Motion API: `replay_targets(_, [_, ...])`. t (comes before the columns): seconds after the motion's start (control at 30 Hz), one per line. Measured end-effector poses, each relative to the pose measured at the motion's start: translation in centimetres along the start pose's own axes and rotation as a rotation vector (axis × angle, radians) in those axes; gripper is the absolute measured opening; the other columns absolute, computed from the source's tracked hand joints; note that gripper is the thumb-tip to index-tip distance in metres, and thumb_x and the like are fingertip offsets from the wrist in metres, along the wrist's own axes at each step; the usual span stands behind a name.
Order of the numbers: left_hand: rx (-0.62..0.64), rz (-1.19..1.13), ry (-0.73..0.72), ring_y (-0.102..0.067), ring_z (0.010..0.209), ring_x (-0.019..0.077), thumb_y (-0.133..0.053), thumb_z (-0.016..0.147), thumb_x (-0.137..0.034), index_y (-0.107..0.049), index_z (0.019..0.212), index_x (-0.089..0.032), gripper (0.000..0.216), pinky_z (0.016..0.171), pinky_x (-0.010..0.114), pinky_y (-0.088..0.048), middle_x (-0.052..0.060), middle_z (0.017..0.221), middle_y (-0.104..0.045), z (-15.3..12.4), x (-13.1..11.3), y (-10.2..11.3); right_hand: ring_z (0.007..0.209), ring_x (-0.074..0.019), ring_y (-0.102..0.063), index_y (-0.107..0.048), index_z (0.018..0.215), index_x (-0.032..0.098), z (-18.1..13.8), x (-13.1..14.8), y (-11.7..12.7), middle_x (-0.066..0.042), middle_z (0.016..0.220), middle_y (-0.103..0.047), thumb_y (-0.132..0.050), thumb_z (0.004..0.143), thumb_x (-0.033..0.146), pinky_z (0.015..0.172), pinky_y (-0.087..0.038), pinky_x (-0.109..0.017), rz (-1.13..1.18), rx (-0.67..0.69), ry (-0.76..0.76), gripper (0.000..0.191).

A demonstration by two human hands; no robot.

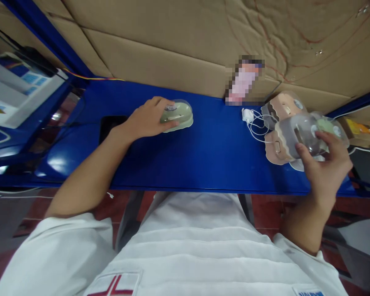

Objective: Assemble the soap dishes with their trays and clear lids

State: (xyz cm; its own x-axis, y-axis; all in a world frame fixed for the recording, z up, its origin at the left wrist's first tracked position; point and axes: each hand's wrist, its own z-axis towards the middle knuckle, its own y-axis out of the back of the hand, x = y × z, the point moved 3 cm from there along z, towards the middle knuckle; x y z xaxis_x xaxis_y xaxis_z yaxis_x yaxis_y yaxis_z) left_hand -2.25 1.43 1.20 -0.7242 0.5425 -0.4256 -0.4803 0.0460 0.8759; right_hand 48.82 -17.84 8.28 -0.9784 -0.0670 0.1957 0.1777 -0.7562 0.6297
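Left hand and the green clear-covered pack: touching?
Touching. The head view shows the left hand over the green pack, thumb and fingers against its clear cover.

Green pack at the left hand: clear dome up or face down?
Dome up. The green pack shows its clear, glossy dome to the camera, pale rim visible below it; the left hand grips one end.
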Motion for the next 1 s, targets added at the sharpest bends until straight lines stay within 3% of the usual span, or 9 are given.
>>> replay_targets(0.07, [-0.035,-0.035,0.019,-0.054,0.134,0.0347,-0.062,0.097,-0.083,-0.056,0.151,-0.028,0.076,0.116,0.056,-0.046,0.009,0.151,-0.060,0.2,0.7,-0.3,0.133,-0.0375,-0.072,-0.077,0.135,0.027,0.3,2.6,0.3,-0.016,0.135,-0.077,-0.083,0.085,0.066,0.115,-0.057,-0.058,0.085,-0.002,0.075,0.064])
replay_targets(0.13, [-0.088,-0.055,0.026,-0.054,0.133,0.0321,-0.060,0.098,-0.081,-0.056,0.151,-0.029,0.075,0.117,0.055,-0.045,0.007,0.149,-0.063,0.3,1.5,-0.6,0.137,-0.0358,-0.069,-0.074,0.140,0.028,0.5,5.7,-0.7,-0.014,0.143,-0.074,-0.084,0.088,0.059,0.118,-0.055,-0.058,0.205,0.081,0.129,0.062])
replay_targets(0.3, [-0.100,-0.070,0.107,-0.051,0.138,0.0337,-0.051,0.101,-0.080,-0.053,0.158,-0.027,0.077,0.118,0.060,-0.040,0.011,0.153,-0.061,0.6,2.6,-1.6,0.140,-0.0359,-0.066,-0.071,0.142,0.028,0.6,11.8,-8.0,-0.013,0.150,-0.069,-0.078,0.095,0.059,0.122,-0.053,-0.061,0.417,0.417,0.248,0.056])
replay_targets(0.47, [-0.177,-0.135,0.081,-0.049,0.137,0.0305,-0.050,0.102,-0.081,-0.055,0.155,-0.019,0.082,0.120,0.058,-0.038,0.013,0.154,-0.056,0.7,2.8,-2.0,0.140,-0.0352,-0.067,-0.072,0.140,0.024,1.5,13.2,-13.4,-0.015,0.148,-0.071,-0.073,0.099,0.062,0.122,-0.054,-0.059,0.522,0.518,0.286,0.056])
replay_targets(0.63, [-0.198,-0.104,0.141,-0.046,0.142,0.0332,-0.050,0.100,-0.086,-0.054,0.157,-0.017,0.090,0.123,0.058,-0.035,0.016,0.159,-0.050,0.7,2.9,-2.0,0.124,-0.0304,-0.076,-0.074,0.135,0.025,2.8,12.5,-15.6,-0.010,0.136,-0.078,-0.060,0.105,0.067,0.110,-0.062,-0.052,0.623,0.571,0.069,0.054])
replay_targets(0.77, [-0.180,0.008,0.139,-0.046,0.147,0.0348,-0.042,0.104,-0.081,-0.048,0.163,-0.021,0.084,0.119,0.056,-0.038,0.017,0.160,-0.050,0.7,1.7,-1.4,0.129,-0.0307,-0.074,-0.076,0.132,0.023,2.8,11.9,-16.4,-0.011,0.135,-0.079,-0.055,0.107,0.070,0.115,-0.058,-0.052,0.620,0.499,0.034,0.057])
replay_targets(0.9, [-0.233,0.145,0.021,-0.041,0.152,0.0368,-0.044,0.107,-0.071,-0.055,0.158,-0.031,0.065,0.121,0.064,-0.033,0.010,0.157,-0.056,0.1,-1.8,0.2,0.135,-0.0313,-0.069,-0.075,0.132,0.024,2.2,12.8,-14.2,-0.012,0.138,-0.077,-0.053,0.111,0.060,0.118,-0.052,-0.053,0.543,0.370,0.190,0.047])
replay_targets(1.0, [-0.108,0.230,-0.089,-0.053,0.140,0.0377,-0.045,0.111,-0.062,-0.070,0.139,-0.023,0.054,0.117,0.065,-0.038,0.013,0.148,-0.063,-0.4,-5.0,0.7,0.119,-0.0292,-0.074,-0.075,0.130,0.024,1.1,14.7,-12.3,-0.009,0.127,-0.081,-0.053,0.112,0.053,0.106,-0.054,-0.048,0.464,0.446,0.390,0.041])
